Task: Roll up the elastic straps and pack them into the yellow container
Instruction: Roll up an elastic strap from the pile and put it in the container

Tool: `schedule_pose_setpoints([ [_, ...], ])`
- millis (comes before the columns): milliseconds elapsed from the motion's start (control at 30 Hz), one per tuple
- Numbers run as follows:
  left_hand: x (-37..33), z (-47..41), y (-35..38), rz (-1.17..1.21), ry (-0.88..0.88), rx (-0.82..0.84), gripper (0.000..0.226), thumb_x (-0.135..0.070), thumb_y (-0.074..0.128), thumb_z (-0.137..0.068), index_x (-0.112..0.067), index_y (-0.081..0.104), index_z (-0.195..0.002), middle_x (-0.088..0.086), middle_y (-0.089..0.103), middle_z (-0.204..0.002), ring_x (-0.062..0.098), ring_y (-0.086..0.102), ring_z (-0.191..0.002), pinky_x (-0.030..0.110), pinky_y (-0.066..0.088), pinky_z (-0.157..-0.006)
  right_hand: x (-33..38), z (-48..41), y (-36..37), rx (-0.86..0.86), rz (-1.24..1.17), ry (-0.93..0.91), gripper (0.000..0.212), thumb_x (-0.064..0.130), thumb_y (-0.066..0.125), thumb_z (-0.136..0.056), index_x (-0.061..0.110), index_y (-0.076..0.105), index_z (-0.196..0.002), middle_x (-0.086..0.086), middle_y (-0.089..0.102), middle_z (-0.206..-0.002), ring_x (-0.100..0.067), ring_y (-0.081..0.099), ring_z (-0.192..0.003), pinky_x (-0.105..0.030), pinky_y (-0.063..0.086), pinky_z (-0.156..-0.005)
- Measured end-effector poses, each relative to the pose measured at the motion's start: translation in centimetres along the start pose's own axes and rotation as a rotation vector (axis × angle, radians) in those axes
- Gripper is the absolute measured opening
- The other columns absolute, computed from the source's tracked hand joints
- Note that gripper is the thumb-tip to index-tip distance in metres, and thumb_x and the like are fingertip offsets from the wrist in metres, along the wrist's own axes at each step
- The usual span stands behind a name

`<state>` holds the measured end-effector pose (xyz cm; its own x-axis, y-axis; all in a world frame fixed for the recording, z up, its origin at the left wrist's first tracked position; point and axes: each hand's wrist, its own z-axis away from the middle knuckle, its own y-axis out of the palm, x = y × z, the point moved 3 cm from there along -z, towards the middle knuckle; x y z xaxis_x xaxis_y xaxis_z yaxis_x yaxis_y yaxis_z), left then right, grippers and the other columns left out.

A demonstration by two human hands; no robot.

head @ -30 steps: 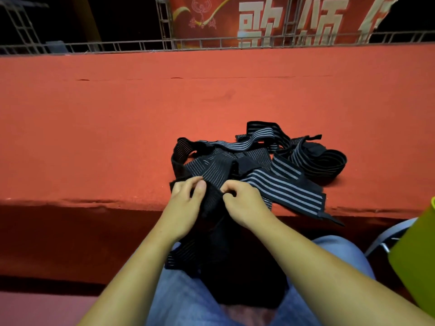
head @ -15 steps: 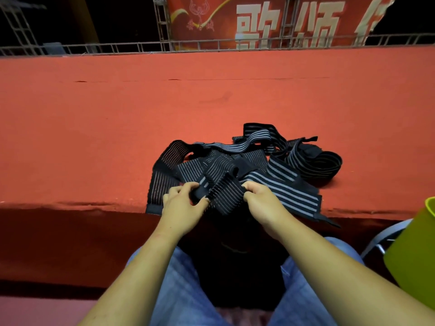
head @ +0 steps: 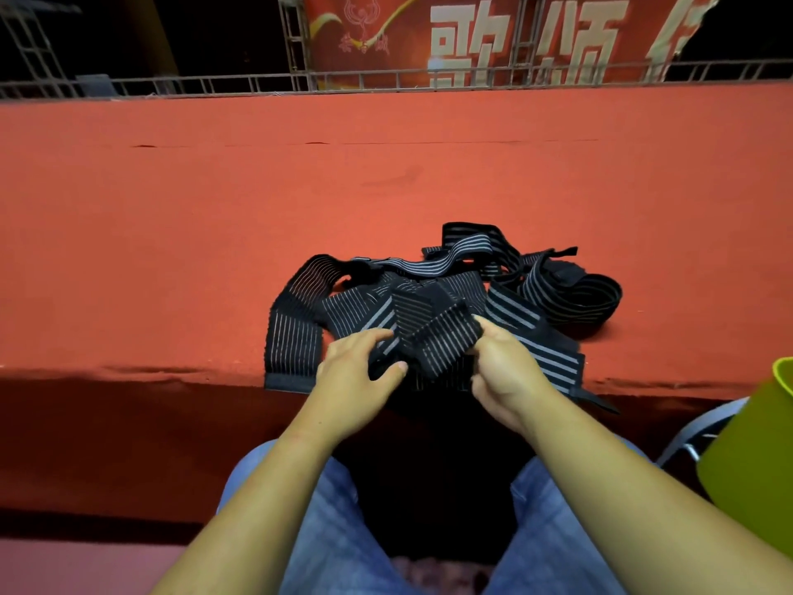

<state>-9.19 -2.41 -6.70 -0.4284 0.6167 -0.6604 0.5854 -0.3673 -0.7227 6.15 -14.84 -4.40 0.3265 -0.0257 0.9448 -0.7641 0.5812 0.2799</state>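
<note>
1. The left hand (head: 356, 380) holds the near left edge of a folded strap (head: 437, 337). Its grip is a pinch, with the thumb toward the person and curled fingers on the far side.
2. The right hand (head: 506, 371) holds the same strap on its right side. Its grip is closed around the cloth, thumb on top, with the other fingers tucked under and out of sight.
3. The folded strap is black with thin pale lines. It sits between the two hands at the front edge of the red counter (head: 214, 229).
4. Just behind it, touching it, lies the tangled pile of elastic straps (head: 412, 268), on the counter near its front edge.
5. At the pile's left, a wide strap end (head: 292, 341) runs down to the counter's edge. At its right lies a loose loop (head: 579, 294).
6. The yellow container (head: 755, 465) stands at the right edge of the view, lower than the counter top and well apart from the straps. Only part of it shows, and its inside is hidden.
7. Legs in blue jeans (head: 334, 530) fill the bottom of the view.
8. Beyond the counter stand a metal railing (head: 214, 84) and a red banner (head: 472, 36) with pale characters.
</note>
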Motion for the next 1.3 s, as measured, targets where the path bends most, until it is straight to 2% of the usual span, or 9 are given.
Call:
schedule_pose_setpoints([
  [200,0.0,-0.3,0.9,-0.056,-0.026,0.105,0.062,-0.052,0.064,-0.096,-0.031,0.044,-0.151,-0.005,0.054,-0.143,0.019,0.041,-0.142,0.042,0.037,-0.117,1.4,0.2,-1.5,-0.038,-0.200,-0.029,0.039,-0.004,0.041,-0.104,0.008,0.076,-0.116,-0.023,0.072,-0.127,-0.040,0.067,-0.123,-0.056,0.055,-0.105],
  [333,-0.6,0.0,1.1,-0.118,-0.016,0.084,0.072,-0.053,0.064,-0.096,-0.029,0.035,-0.157,-0.004,0.045,-0.156,0.021,0.031,-0.151,0.043,0.028,-0.121,1.8,0.7,-2.7,-0.063,-0.306,-0.023,0.037,0.000,0.041,-0.104,0.001,0.065,-0.133,-0.025,0.068,-0.133,-0.038,0.070,-0.116,-0.053,0.060,-0.095],
  [600,-6.4,1.2,0.9,0.291,0.257,0.048,0.069,-0.015,0.061,-0.104,-0.039,0.030,-0.160,-0.023,0.039,-0.160,-0.007,0.035,-0.147,0.031,0.032,-0.124,1.3,2.6,-2.4,0.048,-0.303,-0.015,0.044,0.005,0.045,-0.097,-0.001,0.062,-0.138,-0.028,0.065,-0.137,-0.044,0.062,-0.129,-0.058,0.053,-0.107],
  [833,-9.2,1.9,0.0,0.467,0.270,-0.041,0.067,0.008,0.046,-0.097,-0.038,0.055,-0.147,-0.026,0.057,-0.146,-0.009,0.046,-0.138,0.030,0.039,-0.120,2.0,4.1,-2.2,0.073,-0.235,-0.085,0.038,-0.013,0.041,-0.096,-0.004,0.077,-0.104,-0.026,0.076,-0.102,-0.033,0.076,-0.089,-0.039,0.066,-0.073],
  [900,-9.8,2.1,-0.3,0.585,0.205,-0.049,0.059,0.000,0.044,-0.104,-0.048,0.060,-0.135,-0.032,0.063,-0.133,-0.008,0.057,-0.127,0.036,0.053,-0.106,2.2,4.3,-2.3,0.096,-0.277,-0.143,0.046,-0.010,0.043,-0.095,0.009,0.080,-0.075,-0.012,0.074,-0.078,-0.020,0.073,-0.065,-0.029,0.060,-0.057],
  [967,-9.9,1.8,-1.1,0.753,0.045,-0.131,0.031,-0.022,0.045,-0.112,-0.041,0.066,-0.124,-0.022,0.072,-0.122,-0.001,0.069,-0.112,0.039,0.064,-0.086,2.6,4.7,-2.4,0.131,-0.335,-0.186,0.024,0.008,0.065,-0.084,0.018,0.069,-0.062,-0.002,0.063,-0.063,-0.015,0.060,-0.053,-0.027,0.050,-0.059],
  [1067,-9.3,1.0,-2.7,1.054,-0.174,-0.284,0.036,-0.041,0.041,-0.109,-0.018,0.068,-0.107,0.000,0.078,-0.106,0.015,0.077,-0.100,0.047,0.066,-0.078,2.4,4.9,-3.9,0.075,-0.396,-0.157,0.008,0.020,0.071,-0.077,0.014,0.066,-0.077,-0.003,0.067,-0.068,-0.017,0.064,-0.056,-0.029,0.053,-0.060],
  [1200,-8.8,0.5,-3.8,1.274,-0.200,-0.275,0.039,-0.042,0.039,-0.111,-0.015,0.067,-0.109,0.010,0.076,-0.119,0.029,0.072,-0.115,0.058,0.061,-0.084,0.0,4.7,-5.8,-0.156,-0.332,0.103,0.030,0.022,0.049,-0.101,0.013,0.073,-0.085,-0.005,0.069,-0.071,-0.019,0.066,-0.052,-0.030,0.057,-0.049],
  [1300,-8.6,0.9,-3.1,1.324,-0.232,-0.187,0.046,-0.039,0.037,-0.112,-0.004,0.066,-0.114,0.020,0.074,-0.120,0.034,0.071,-0.117,0.060,0.059,-0.089,-2.2,4.1,-5.5,-0.134,-0.174,0.252,0.044,0.042,0.053,-0.103,0.006,0.078,-0.106,-0.002,0.054,-0.066,-0.016,0.052,-0.049,-0.029,0.046,-0.054],
])
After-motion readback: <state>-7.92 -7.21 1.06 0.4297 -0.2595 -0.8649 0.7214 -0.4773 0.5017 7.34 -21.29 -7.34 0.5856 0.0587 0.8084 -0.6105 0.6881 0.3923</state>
